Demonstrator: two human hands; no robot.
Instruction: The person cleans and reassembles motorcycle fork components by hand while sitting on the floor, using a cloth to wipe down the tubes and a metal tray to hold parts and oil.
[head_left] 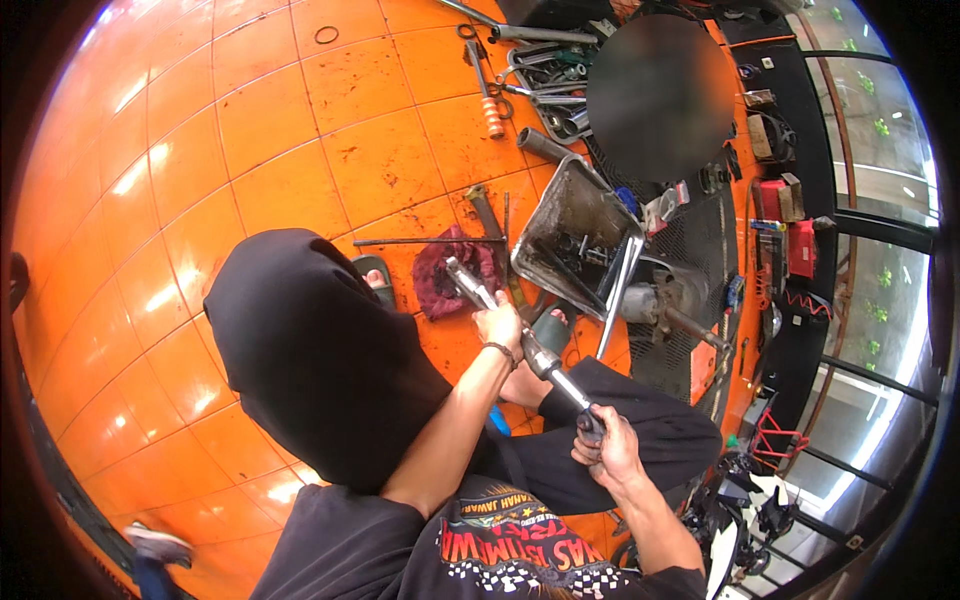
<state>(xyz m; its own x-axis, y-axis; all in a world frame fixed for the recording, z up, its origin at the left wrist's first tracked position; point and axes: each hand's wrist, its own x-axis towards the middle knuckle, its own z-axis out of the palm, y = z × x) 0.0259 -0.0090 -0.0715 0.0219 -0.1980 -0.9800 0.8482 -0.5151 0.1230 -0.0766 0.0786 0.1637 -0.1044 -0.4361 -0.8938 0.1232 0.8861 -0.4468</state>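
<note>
My left hand [498,322] is closed round the upper part of a long silver tubular metal part [567,383], which slants from upper left to lower right across my lap. My right hand [607,445] grips its lower end, by a dark fitting. The tube's upper end lies over a crumpled dark red cloth [432,295] on the orange tiles. A long T-handle bar [410,242] lies at that cloth. Just to the right is a grimy metal tray [560,210] with small dark parts in it and a silver bar along its right side.
Tools fill a holder [555,80] at the top, near an orange-banded tool [493,120]. A perforated mat [665,370] with a metal housing [650,297] lies right, before shelving with red boxes [800,250]. A motorcycle [760,510] stands lower right. Another person's shoe [160,542] shows lower left.
</note>
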